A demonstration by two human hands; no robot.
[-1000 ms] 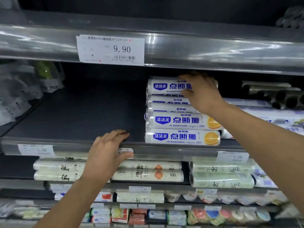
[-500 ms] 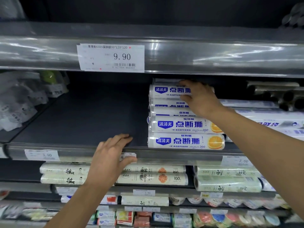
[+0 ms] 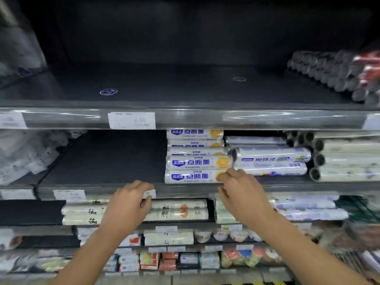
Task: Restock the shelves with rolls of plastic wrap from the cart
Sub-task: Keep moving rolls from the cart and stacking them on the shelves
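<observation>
A stack of white plastic wrap rolls [image 3: 195, 162] with blue labels and an orange picture lies on the dark middle shelf [image 3: 102, 161], several rolls high. My right hand [image 3: 240, 192] is at the shelf's front edge, and its fingertips touch the right end of the bottom roll [image 3: 191, 176]. It holds nothing. My left hand [image 3: 127, 204] rests on the shelf's front rail [image 3: 185, 189] to the left of the stack, with its fingers bent over a small price tag. The cart is out of view.
Left of the stack the middle shelf is bare dark board, with clear bags [image 3: 24, 155] at the far left. Other wrap rolls [image 3: 271, 161] lie right of the stack. The top shelf [image 3: 185, 87] carries dark rolls [image 3: 329, 75] at its right end. The lower shelves hold more rolls [image 3: 176, 210].
My right hand has come down from the top of the stack to the bottom roll's right end. The view has tilted up, showing the top shelf. My left hand stays on the rail.
</observation>
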